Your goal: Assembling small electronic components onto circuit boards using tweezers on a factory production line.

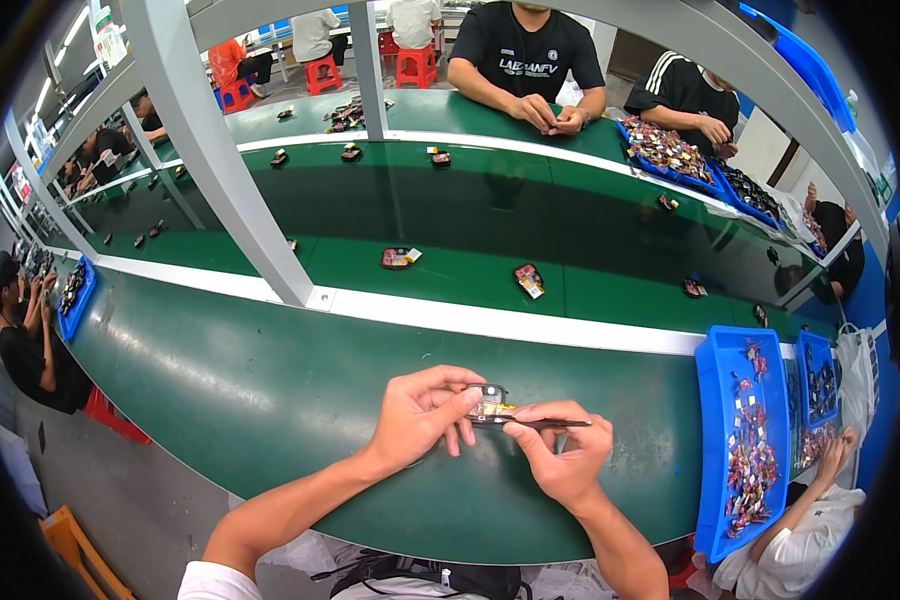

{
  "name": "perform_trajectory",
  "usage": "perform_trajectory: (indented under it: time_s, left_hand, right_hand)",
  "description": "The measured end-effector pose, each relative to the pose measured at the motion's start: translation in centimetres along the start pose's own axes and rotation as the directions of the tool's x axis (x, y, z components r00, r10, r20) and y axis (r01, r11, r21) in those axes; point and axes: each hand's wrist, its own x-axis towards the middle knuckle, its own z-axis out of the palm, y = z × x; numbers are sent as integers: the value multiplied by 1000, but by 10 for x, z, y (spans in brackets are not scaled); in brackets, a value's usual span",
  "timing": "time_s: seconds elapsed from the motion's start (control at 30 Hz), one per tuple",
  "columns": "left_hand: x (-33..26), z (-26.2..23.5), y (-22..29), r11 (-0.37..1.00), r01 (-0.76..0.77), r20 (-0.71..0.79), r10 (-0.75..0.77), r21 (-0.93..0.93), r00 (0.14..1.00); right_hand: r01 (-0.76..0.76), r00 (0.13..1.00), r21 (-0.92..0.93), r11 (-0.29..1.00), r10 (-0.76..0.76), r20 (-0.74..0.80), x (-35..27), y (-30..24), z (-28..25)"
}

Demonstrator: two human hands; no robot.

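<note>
"Where is the device, and how are the hands gripping?"

"The small black-cased device is sitting at the dial's centre, over the green table; the left hand is pinching it from nine o'clock, thumb against partly curled fingers; the right hand, at four, is closing thumb and fingers on a slim dark tool; whether its tip is touching the device, nobody can tell."

"Why so?"

"Probably the left is steadying the case while leaving its face visible; the right is presumably keeping the tool low for fine control; the blue tray of small parts is standing at three, seemingly for easy reach."

"What else is around, or obstructing?"

"A white rail is crossing at twelve, separating table from belt, where dark assemblies are lying; a grey post is rising at ten, screening some belt; a co-worker in black is sitting beyond, at twelve."
</note>
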Motion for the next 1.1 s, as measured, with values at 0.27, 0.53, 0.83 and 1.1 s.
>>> perform_trajectory:
  time_s: [0.27, 0.53, 0.83, 1.1]
  left_hand:
    - [3, 14, -8, 1000, -1, -18, 1, 20, 1000]
    - [9, 30, -13, 992, -41, -36, 46, 121, 998]
    - [13, 44, -15, 987, -45, -32, 51, 157, 998]
    - [15, 54, -16, 985, -76, 18, 74, 154, 997]
  right_hand:
    - [206, 978, -57, 977, -203, 57, 1, 9, -13]
    - [286, 955, -127, 950, -273, 113, 6, 10, -29]
    - [237, 967, -96, 967, -225, 119, 8, 11, -43]
    - [65, 994, -21, 998, -63, 86, 7, 17, -59]
